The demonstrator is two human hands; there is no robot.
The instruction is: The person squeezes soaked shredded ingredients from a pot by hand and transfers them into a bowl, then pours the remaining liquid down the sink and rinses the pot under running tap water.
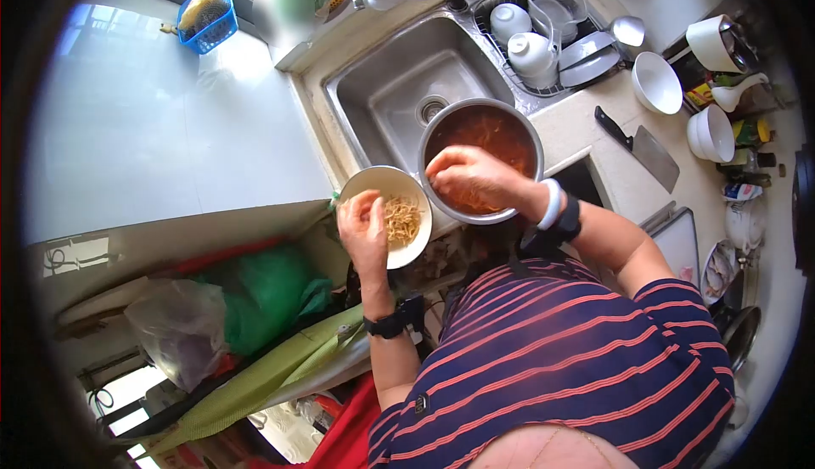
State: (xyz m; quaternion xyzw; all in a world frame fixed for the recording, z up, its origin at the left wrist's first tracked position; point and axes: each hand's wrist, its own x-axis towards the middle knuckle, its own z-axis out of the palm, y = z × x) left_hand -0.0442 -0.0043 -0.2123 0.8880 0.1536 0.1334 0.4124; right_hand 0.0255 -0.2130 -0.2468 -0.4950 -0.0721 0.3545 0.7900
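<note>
A white bowl (397,255) stands at the counter's front edge with thin, pale yellow-brown strips (402,220) inside. Over its left side is my left hand (363,230), its fingers curled together; what they hold, if anything, is too small to tell. Just right of the bowl is a metal pot (533,142) with reddish-brown liquid and more strips in it. My right hand (472,176) reaches over the pot's left part, fingers bent down and pressed together, their tips partly hidden.
Behind the bowl and pot lies a steel sink (382,70). A dish rack (556,87) holds white bowls and ladles. On the right counter are a cleaver (654,159) and white bowls (657,83). A blue basket (208,32) stands at the upper left.
</note>
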